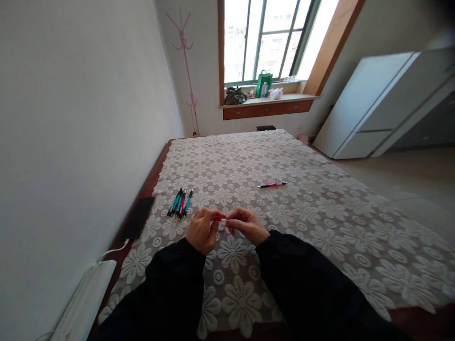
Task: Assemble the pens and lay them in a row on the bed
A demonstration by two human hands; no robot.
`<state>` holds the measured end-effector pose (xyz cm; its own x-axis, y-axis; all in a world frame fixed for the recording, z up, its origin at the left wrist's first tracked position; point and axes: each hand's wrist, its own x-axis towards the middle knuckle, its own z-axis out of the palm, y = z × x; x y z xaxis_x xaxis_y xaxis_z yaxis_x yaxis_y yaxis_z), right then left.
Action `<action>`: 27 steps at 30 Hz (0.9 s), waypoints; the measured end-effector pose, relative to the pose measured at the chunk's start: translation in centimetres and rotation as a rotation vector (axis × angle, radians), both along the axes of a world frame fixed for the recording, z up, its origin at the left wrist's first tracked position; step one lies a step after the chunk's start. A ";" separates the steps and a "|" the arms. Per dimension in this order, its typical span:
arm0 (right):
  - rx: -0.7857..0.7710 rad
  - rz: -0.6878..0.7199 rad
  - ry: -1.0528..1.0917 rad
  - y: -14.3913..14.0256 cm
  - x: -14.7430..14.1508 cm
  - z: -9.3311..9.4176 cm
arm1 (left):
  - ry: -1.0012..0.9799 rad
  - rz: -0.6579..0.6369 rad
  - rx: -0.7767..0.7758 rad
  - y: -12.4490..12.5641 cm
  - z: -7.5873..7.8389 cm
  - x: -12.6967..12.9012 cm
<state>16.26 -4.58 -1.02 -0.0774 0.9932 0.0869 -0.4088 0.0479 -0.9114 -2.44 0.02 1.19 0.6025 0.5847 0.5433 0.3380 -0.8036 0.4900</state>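
Left hand (201,232) pinches small red piece (218,219) between fingertips; right hand (248,225) closed on its whitish end. Piece sits over flower-patterned tablecloth (232,253); too small to tell exact shape. Beyond left hand: group of teal, red and black pens (182,204). Farther right: single red-and-black pen (273,185). Dark phone (138,218) at tablecloth's left edge.

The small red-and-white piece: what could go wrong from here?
Pinched between fingers, the small red-and-white piece might slip onto the tablecloth, whose flower pattern could make it hard to spot. The left hand is close to the loose pens, so a careless move could scatter them.
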 end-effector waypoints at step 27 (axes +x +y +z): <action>0.057 0.041 -0.147 0.2 0.1 0.0 | 0.019 -0.039 0.035 0.0 -0.7 0.7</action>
<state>16.32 -4.36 -0.99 -0.1333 0.9829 0.1273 -0.2735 0.0870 -0.9579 -1.78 -0.01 0.46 0.6349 0.5412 0.5514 0.3150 -0.8330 0.4549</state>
